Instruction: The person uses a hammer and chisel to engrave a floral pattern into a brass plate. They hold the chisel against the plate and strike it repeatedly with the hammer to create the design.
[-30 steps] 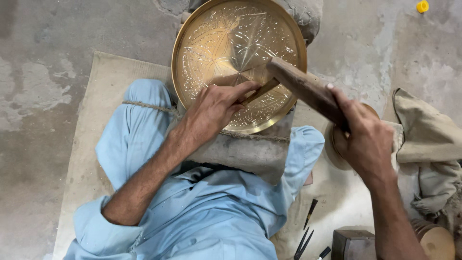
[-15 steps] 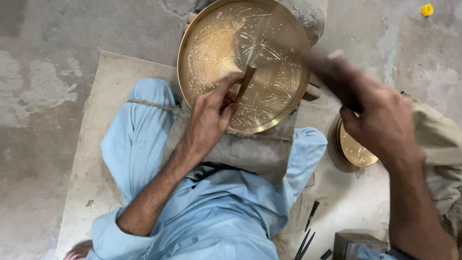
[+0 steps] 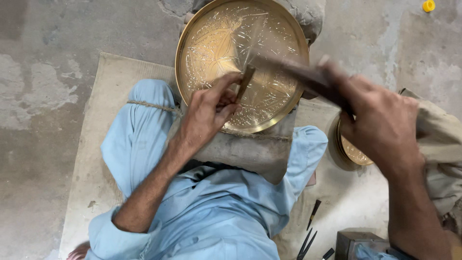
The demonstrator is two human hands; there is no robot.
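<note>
Nearest the camera, the person's light blue garment (image 3: 211,212) fills the lower middle of the view, the legs folded on a pale mat (image 3: 96,144) spread over the grey concrete floor (image 3: 48,58). To the lower right, a few thin dark metal tools (image 3: 308,236) lie loose on the mat beside a small dark box (image 3: 356,243). A grey padded block (image 3: 245,151) rests across the lap, a cord running along its upper edge. The left hand (image 3: 207,113) comes up from the lower left, its fingers pinched closed around a short dark chisel (image 3: 245,83), which leans with its tip touching the face of a large round brass tray (image 3: 240,58). The tray is propped on the block, tilted up toward the camera, and its surface is covered with fine engraved leaf and line patterns. The right hand (image 3: 382,123) enters from the right, closed around the handle of a hammer (image 3: 298,74); the hammer is motion-blurred and hangs over the tray, just right of the chisel. Behind that hand, a smaller brass dish (image 3: 353,151) sits partly hidden on the mat, next to crumpled tan cloth (image 3: 440,144). Farthest away, a small yellow cap (image 3: 429,6) lies on the floor at the top right.
</note>
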